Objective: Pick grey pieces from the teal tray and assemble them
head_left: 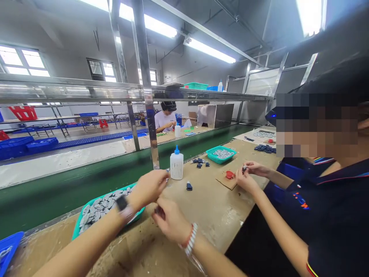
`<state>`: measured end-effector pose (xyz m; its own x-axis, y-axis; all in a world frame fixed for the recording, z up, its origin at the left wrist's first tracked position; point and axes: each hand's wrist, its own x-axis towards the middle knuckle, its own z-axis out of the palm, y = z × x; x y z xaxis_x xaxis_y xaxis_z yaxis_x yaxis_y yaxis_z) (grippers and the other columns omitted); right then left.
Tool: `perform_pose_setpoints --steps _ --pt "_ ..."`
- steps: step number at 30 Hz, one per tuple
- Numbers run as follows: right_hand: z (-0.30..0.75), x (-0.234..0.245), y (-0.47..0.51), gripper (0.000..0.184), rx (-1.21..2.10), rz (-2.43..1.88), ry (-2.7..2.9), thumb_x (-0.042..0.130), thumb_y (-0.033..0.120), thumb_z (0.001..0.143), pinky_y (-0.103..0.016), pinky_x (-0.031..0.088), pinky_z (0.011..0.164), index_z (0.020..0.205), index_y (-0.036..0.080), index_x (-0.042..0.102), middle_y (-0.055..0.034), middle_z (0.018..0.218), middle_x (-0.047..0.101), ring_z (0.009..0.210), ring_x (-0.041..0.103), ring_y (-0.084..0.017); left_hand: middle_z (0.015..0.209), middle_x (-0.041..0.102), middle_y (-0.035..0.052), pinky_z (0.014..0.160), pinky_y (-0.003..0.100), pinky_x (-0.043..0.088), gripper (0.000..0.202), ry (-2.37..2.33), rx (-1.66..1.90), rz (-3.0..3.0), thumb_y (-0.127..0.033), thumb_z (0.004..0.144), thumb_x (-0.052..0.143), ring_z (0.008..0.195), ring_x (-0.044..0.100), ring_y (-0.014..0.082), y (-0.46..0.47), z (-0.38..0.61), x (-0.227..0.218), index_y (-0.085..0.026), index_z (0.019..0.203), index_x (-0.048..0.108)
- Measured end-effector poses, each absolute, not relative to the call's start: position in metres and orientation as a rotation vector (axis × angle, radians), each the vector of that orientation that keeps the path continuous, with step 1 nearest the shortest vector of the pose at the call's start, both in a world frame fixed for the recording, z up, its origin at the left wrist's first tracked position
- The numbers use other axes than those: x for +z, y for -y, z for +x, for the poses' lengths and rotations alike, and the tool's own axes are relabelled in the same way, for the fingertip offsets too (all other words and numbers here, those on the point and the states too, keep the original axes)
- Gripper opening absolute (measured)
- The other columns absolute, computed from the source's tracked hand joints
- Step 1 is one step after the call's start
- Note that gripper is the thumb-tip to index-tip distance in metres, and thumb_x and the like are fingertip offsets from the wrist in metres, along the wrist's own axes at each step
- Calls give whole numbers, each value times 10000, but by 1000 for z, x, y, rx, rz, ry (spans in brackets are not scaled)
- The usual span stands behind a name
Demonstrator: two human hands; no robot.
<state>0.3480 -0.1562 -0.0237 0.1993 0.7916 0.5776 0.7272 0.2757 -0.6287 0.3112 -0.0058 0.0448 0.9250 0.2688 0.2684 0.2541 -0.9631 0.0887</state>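
My left hand [151,186], with a dark band on its wrist, reaches beside a white squeeze bottle [177,166] with a blue nozzle. Its fingers are closed together at the bottle's lower left; what they pinch, if anything, is too small to name. Lower down, my right hand [173,220] is curled shut, a dark spot showing at its fingertips that I cannot make out. Under my left forearm stands a green basket [75,231] full of grey pieces [100,206]. A small dark blue piece with a pale tip [189,186] lies right of my hands.
A co-worker's hands [249,177] hold a small piece at right, near a red blob [230,175] on cardboard. Dark blue pieces [199,162] and a second green basket [221,154] lie farther back. A metal post [150,127] and green belt [190,152] border the table.
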Motion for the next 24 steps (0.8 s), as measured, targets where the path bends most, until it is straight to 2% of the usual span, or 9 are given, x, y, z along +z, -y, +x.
perform_pose_setpoints --steps 2,4,5,7,10,13,17,20,24 --pt "342 -34 180 140 -114 -1560 1451 696 131 833 -154 504 492 953 199 720 48 683 691 545 628 -78 1128 656 80 935 459 537 199 -260 270 3088 -235 960 608 1056 634 233 7 357 25 -142 1134 632" --pt "371 -32 212 147 -532 -1735 1206 736 191 800 -148 448 410 682 278 724 79 561 647 493 620 -89 1188 644 88 942 464 539 240 -121 123 3105 -220 934 648 1082 630 242 8 401 1 -142 1160 630" --pt "396 -27 226 206 -726 -1807 1060 748 244 797 -173 461 418 602 287 699 69 553 641 532 642 -114 1206 638 91 941 462 542 251 -80 79 3103 -222 927 659 1087 629 243 8 418 -10 -143 1163 630" --pt "458 -9 245 196 -930 -1889 838 695 275 868 -240 549 542 675 244 698 16 695 702 698 682 -144 1187 644 90 922 450 551 233 -61 52 3090 -237 934 651 1062 638 236 8 439 -30 -140 1145 634" --pt "539 13 256 251 -1060 -1914 667 641 167 902 -278 585 680 652 188 648 7 732 702 776 682 -134 1123 656 85 897 436 553 213 -133 113 3062 -273 953 624 1010 647 223 7 443 -47 -132 1113 636" --pt "571 19 261 342 -897 -1864 819 576 143 925 -307 585 719 598 230 621 13 684 671 817 681 -155 1114 655 86 931 462 528 209 -226 220 3009 -285 942 638 1042 633 237 13 434 -42 -123 1074 640" --pt "515 -7 264 227 -506 -1680 1109 634 415 918 -286 566 566 831 226 721 -28 825 701 706 661 -150 1055 677 80 923 457 529 191 -282 349 2837 -282 947 630 1000 650 227 34 396 -1 -117 1041 650" --pt "414 -58 267 193 -126 -1519 1295 781 519 749 -268 473 352 817 338 792 -5 737 673 494 619 -154 1017 704 72 881 389 536 231 -278 450 2623 -324 956 596 925 664 199 54 318 41 -131 1060 669" --pt "290 -109 287 360 565 -1283 1002 720 472 843 -230 567 462 1179 341 718 -19 758 669 528 641 -136 960 741 -12 815 240 527 220 -414 561 2309 -335 844 665 881 688 162 96 167 74 -246 1039 719"
